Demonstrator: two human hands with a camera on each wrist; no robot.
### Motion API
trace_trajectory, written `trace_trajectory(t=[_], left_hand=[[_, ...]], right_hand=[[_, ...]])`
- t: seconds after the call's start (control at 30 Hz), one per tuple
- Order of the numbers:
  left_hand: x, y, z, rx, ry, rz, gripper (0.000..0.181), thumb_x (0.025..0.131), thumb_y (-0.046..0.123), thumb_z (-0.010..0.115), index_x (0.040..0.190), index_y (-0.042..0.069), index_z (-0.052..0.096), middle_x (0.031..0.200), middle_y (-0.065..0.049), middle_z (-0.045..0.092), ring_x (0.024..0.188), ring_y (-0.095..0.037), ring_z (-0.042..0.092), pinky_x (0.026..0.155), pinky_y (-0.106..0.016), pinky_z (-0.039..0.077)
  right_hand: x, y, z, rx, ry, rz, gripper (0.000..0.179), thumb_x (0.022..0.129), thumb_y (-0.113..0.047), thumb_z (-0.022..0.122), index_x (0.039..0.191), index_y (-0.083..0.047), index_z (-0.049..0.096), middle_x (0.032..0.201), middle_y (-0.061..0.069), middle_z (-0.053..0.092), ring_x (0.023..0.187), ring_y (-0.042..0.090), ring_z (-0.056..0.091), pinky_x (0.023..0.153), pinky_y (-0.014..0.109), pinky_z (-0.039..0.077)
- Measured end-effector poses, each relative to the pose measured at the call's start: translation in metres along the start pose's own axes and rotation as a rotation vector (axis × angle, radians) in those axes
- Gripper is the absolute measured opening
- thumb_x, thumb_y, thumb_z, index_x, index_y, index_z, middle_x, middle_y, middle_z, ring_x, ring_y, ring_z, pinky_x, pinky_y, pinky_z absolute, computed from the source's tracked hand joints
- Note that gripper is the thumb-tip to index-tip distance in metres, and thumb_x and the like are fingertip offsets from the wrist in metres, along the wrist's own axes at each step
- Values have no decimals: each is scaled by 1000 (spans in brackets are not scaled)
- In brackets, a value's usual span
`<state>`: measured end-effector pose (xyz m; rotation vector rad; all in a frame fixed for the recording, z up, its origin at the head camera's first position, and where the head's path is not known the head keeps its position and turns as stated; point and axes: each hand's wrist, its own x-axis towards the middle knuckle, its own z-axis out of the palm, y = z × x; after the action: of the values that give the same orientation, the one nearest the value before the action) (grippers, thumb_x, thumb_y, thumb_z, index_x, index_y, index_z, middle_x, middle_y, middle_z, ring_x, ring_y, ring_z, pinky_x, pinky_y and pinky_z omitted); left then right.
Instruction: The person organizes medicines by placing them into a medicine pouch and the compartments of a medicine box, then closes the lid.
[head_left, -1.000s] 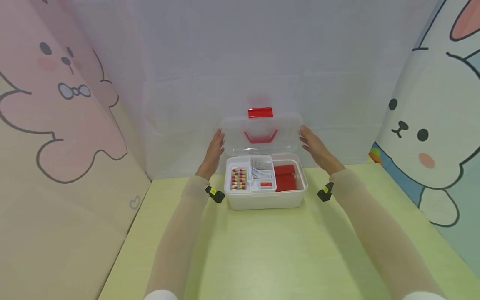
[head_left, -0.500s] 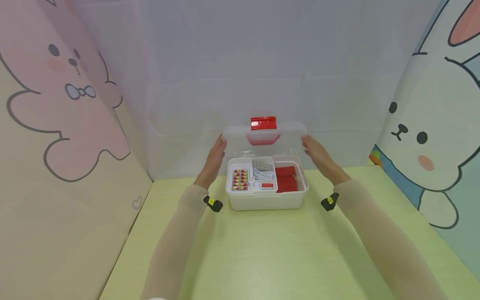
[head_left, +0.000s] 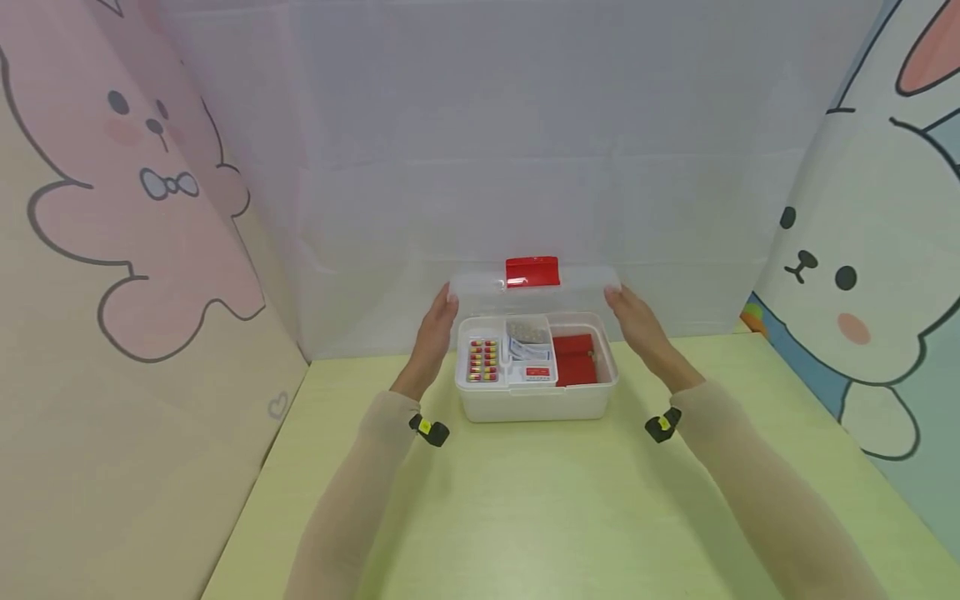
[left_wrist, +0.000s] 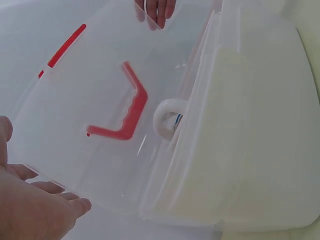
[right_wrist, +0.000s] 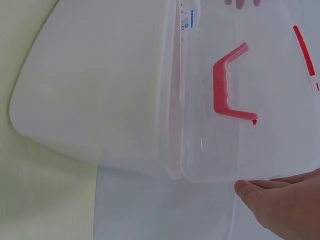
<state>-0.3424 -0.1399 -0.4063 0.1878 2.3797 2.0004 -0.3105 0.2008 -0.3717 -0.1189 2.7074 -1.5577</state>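
A white medicine box (head_left: 536, 407) stands on the table with its clear lid (head_left: 483, 292) raised and tilted at the back. On the lid are a red latch (head_left: 532, 272) and a red handle (left_wrist: 134, 112). My left hand (head_left: 433, 337) lies along the lid's left end, fingers mostly straight, fingertips at its edge. At the opposite end my right hand (head_left: 645, 337) touches the lid's edge with extended fingers. Inside the box, a white tray (head_left: 513, 385) carries a capsule blister pack (head_left: 483, 360), a silvery blister pack (head_left: 527, 332) and small packets (head_left: 527, 350). Beside it lies a red pouch (head_left: 575, 360).
The pale yellow-green table (head_left: 540, 508) extends in front of the box. A whitish sheet (head_left: 450, 167) hangs behind the box. Cartoon-printed panels flank the table, a pink bear (head_left: 157, 250) at left and a white rabbit (head_left: 862, 325) at right.
The lid has tilted forward and down toward the box, its red latch sinking lower in the head view. Both hands have moved down with it.
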Motion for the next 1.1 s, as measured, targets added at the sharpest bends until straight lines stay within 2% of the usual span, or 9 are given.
trace_trajectory(t=[0.13, 0.27, 0.4, 0.6, 0.83, 1.1], left_hand=[[-6, -5, 3, -3, 6, 6, 70, 95, 66, 41, 155, 41, 15, 165, 10, 14, 153, -18, 15, 123, -46, 14], [-12, -9, 6, 21, 11, -2, 70, 95, 65, 42, 155, 43, 14, 165, 10, 14, 152, -19, 19, 122, -45, 18], [-19, -15, 8, 39, 16, 15, 68, 98, 59, 42, 157, 38, 14, 165, 11, 14, 153, -19, 17, 122, -45, 17], [-29, -27, 7, 63, 10, 58, 73, 97, 58, 46, 158, 31, 15, 165, 10, 14, 153, -20, 16, 123, -44, 16], [-44, -39, 10, 104, 29, 97, 72, 98, 50, 52, 157, 32, 15, 165, 10, 14, 153, -21, 13, 123, -43, 14], [-54, -52, 14, 122, 15, 133, 70, 101, 33, 53, 158, 23, 15, 166, 1, 14, 153, -23, 12, 123, -43, 14]], right_hand=[[-6, 3, 3, -27, 18, -2, 80, 99, -65, 24, 159, -16, 8, 164, 14, 15, 152, 38, 12, 120, 58, 10], [-14, 7, 6, -31, 27, -3, 80, 99, -65, 26, 159, -15, 7, 160, 21, 25, 148, 43, 20, 118, 61, 15], [-22, 12, 11, -53, 27, -13, 77, 100, -62, 28, 159, -17, 6, 157, 23, 30, 145, 45, 26, 116, 63, 19], [-31, 24, 18, -79, 38, -61, 73, 103, -53, 33, 159, -16, 5, 161, 22, 19, 144, 49, 27, 115, 64, 22], [-40, 34, 26, -108, -4, -7, 77, 104, -50, 35, 158, -11, -3, 163, 24, 9, 145, 53, 19, 113, 66, 22], [-51, 48, 33, -134, 10, -95, 73, 104, -42, 41, 158, -12, 2, 162, 25, 15, 144, 53, 20, 111, 69, 23]])
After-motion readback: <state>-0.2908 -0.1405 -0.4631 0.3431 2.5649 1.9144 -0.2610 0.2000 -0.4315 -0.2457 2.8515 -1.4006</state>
